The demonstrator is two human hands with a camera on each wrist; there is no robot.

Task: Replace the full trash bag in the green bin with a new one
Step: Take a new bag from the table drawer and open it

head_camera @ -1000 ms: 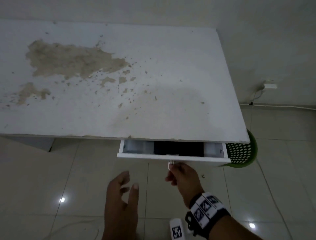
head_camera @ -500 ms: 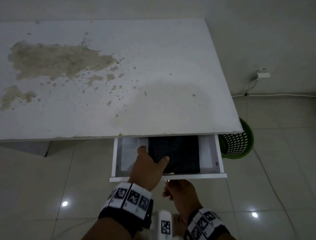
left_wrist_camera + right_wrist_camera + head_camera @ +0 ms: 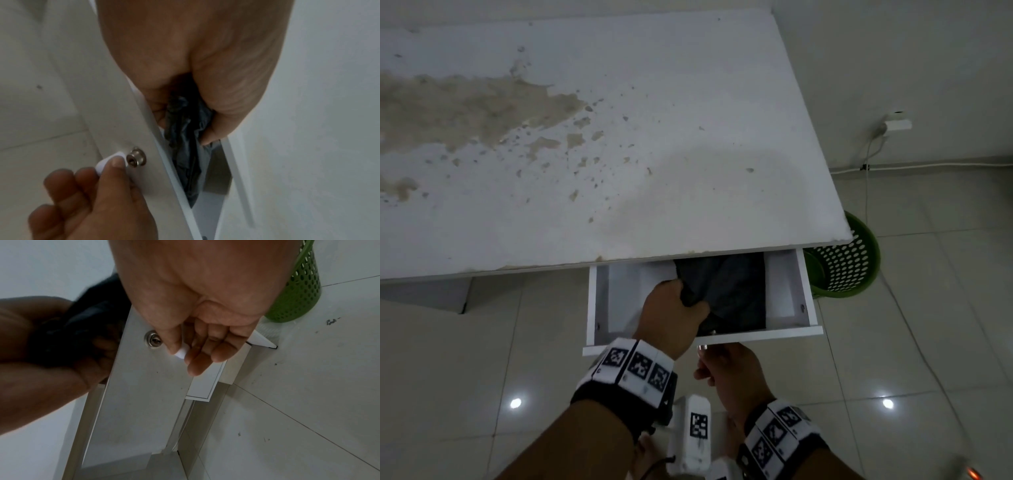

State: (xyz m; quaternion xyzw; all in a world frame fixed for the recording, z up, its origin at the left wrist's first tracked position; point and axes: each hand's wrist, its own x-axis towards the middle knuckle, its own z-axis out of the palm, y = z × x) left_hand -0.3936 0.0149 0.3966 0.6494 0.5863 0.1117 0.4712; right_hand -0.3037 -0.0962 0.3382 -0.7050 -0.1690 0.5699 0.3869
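Observation:
The white desk drawer (image 3: 784, 331) stands pulled out under the desk's front edge. A dark folded trash bag (image 3: 736, 287) lies inside it. My left hand (image 3: 671, 315) reaches into the drawer and grips a bunched corner of the bag (image 3: 185, 123). My right hand (image 3: 726, 370) is below the drawer front and pinches a small white tab (image 3: 111, 162) beside the metal lock (image 3: 135, 158). The same white tab (image 3: 182, 352) shows between thumb and fingers in the right wrist view. The green perforated bin (image 3: 849, 260) stands on the floor at the desk's right end, partly hidden by the desktop.
The white desktop (image 3: 619, 154) has large brown worn patches at the left. A white plug and cable (image 3: 893, 125) run along the wall behind the bin. Pale glossy floor tiles (image 3: 482, 359) spread around the desk.
The drawer has come out from nearly closed. My left hand moved from the air below the drawer into it and closed its fingers on the dark bag, bunching it up.

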